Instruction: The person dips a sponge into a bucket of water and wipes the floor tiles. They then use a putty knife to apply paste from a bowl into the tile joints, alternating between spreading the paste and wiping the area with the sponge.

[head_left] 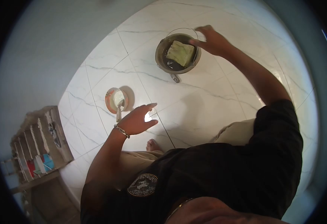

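My right hand (212, 40) is at the right side of a dark bucket (158, 59), its thumb right at the rim and its fingers apart from the thumb beside the thin wire handle (182, 28). Inside the bucket a yellow-green sponge-like block (181, 53) lies over dark liquid. My left hand (136, 120), with a chain bracelet (122, 131) at the wrist, hovers over the floor, thumb and fingers spread around nothing. Just beyond it is a small orange-patterned bowl (109, 100) holding white paste. A putty-knife-like tool (119, 112) leans out of the bowl.
White marbled tiles (148, 80) cover the floor. A small dark object (175, 78) lies against the bucket's near side. A wooden rack (40, 142) with red and blue items stands at the left by the wall (51, 56). My bare foot (153, 145) shows below my left hand.
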The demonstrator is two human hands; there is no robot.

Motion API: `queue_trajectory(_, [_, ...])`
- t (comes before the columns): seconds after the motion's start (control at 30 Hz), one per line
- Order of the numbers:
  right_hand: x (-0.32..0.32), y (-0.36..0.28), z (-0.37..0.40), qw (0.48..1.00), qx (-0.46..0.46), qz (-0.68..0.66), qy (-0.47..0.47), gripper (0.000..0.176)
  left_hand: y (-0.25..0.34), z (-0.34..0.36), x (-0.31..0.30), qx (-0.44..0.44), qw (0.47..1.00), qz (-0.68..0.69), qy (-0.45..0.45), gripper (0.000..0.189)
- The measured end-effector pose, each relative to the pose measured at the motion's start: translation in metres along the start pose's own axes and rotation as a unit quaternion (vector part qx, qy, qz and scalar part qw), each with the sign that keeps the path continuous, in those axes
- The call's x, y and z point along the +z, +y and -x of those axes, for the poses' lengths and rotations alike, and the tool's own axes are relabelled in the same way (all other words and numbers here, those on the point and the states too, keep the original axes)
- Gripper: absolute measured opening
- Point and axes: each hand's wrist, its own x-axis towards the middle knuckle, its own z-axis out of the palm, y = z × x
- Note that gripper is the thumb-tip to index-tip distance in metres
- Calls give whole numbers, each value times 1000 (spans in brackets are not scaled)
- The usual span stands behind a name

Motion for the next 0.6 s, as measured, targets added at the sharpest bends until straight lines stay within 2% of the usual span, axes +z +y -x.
queue_trajectory(0.07, [-22,24,66,1000,-23,1,20,53,5,-31,-9,36,999,17,37,65])
queue_trajectory(0.13, [-5,63,136,994,57,-96,1,36,18,-88,-22,97,988,-67,104,62])
queue_trajectory(0.17, [4,74,170,983,122,-134,-33,29,35,-120,-32,88,986,-77,120,61])
queue_trajectory(0.2, [20,90,205,968,175,-174,-38,25,35,-163,-33,146,974,-78,156,61])
queue_trajectory(0.23, [42,106,239,967,176,-183,12,22,42,-204,-34,124,978,-42,164,60])
queue_trajectory(0.27, [73,127,273,966,195,-159,56,21,50,-244,-34,161,964,-78,196,65])
queue_trajectory(0.3, [94,133,296,946,276,-159,65,21,45,-287,-29,176,963,-87,187,65])
queue_trajectory(0.37, [140,131,332,889,356,-241,158,20,13,-352,-7,25,952,-204,228,75])
queue_trajectory(0.43, [161,126,363,905,339,-225,128,20,2,-377,9,-3,960,-248,132,84])
queue_trajectory(0.47, [154,117,373,914,323,-234,75,18,-14,-386,21,4,932,-325,162,87])
queue_trajectory(0.5, [143,108,378,920,309,-241,28,16,-28,-398,26,23,923,-350,158,91])
queue_trajectory(0.53, [133,101,380,924,300,-237,20,15,-47,-412,25,63,917,-368,140,92])
queue_trajectory(0.57, [125,96,380,929,287,-235,3,15,-49,-415,30,6,916,-384,117,92])
queue_trajectory(0.6, [126,102,382,936,267,-229,0,15,-33,-413,28,-47,915,-391,90,82])
